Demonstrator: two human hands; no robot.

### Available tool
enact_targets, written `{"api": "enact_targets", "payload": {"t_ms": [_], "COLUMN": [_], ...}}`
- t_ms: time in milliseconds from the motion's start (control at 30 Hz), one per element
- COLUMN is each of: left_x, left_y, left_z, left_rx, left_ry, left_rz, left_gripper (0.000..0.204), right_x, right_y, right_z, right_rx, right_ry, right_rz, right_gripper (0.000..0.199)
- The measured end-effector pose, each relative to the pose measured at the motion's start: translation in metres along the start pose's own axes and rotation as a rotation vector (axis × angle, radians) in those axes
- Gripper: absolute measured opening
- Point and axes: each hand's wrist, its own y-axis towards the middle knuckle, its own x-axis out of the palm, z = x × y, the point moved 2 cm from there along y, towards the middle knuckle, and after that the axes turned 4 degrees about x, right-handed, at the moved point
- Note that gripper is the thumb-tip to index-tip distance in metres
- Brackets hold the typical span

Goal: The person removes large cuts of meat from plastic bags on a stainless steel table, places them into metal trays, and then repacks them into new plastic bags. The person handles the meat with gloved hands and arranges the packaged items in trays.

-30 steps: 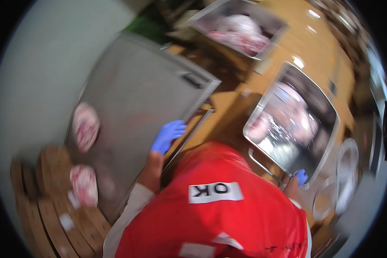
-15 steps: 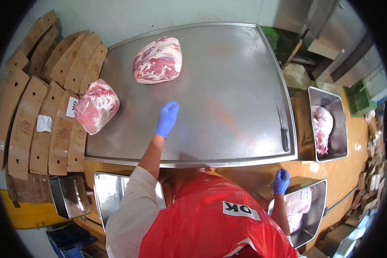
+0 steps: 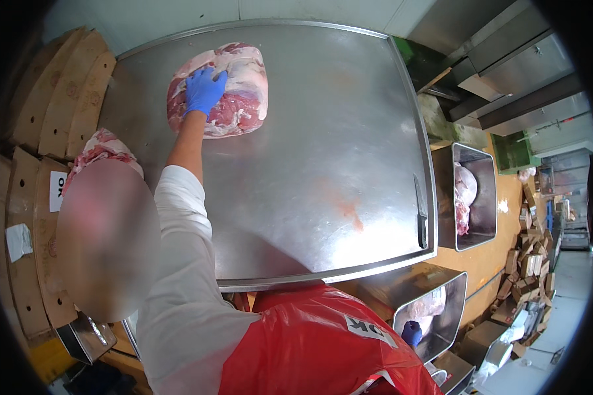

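Note:
My left hand [image 3: 205, 92], in a blue glove, lies with its fingers spread on top of a large raw cut of meat [image 3: 247, 79] at the far left of the steel table [image 3: 310, 164]. The hand presses on the meat without wrapping round it. My right hand [image 3: 412, 333], also gloved in blue, hangs low beside the table in front of a steel tub [image 3: 451, 322] with meat in it. Its fingers look curled in, and nothing shows in them. A second raw cut [image 3: 105, 146] sits at the table's left edge, partly hidden by a blurred patch.
A knife [image 3: 421, 214] with a dark handle lies along the table's right edge. Another steel tub [image 3: 484, 197] holding meat stands to the right. Cardboard boxes [image 3: 66, 99] line the left side. More cardboard [image 3: 530, 263] is heaped at the far right.
My left hand has moved forward and left from above the bare tabletop onto the large cut of meat. My right hand has dropped lower, and the view has shifted.

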Motion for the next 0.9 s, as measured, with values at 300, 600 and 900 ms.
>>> {"api": "enact_targets", "payload": {"t_ms": [300,600,900], "left_x": [-0.045,-0.099,-0.061], "left_y": [-0.033,-0.154,-0.282], "left_z": [0.042,0.131,0.073], "left_rx": [0.001,0.166,-0.687], "left_ry": [-0.055,-0.18,-1.076], "left_rz": [-0.03,-0.036,-0.204], "left_gripper": [0.07,0.065,0.062], "right_x": [0.01,0.062,0.072], "right_y": [0.015,0.015,0.058], "right_z": [-0.078,-0.443,-0.636], "right_rx": [-0.208,-0.762,-0.328], "right_ry": [0.011,0.34,0.694], "right_rz": [0.029,-0.665,-1.086], "right_gripper": [0.022,0.05,0.064]}}
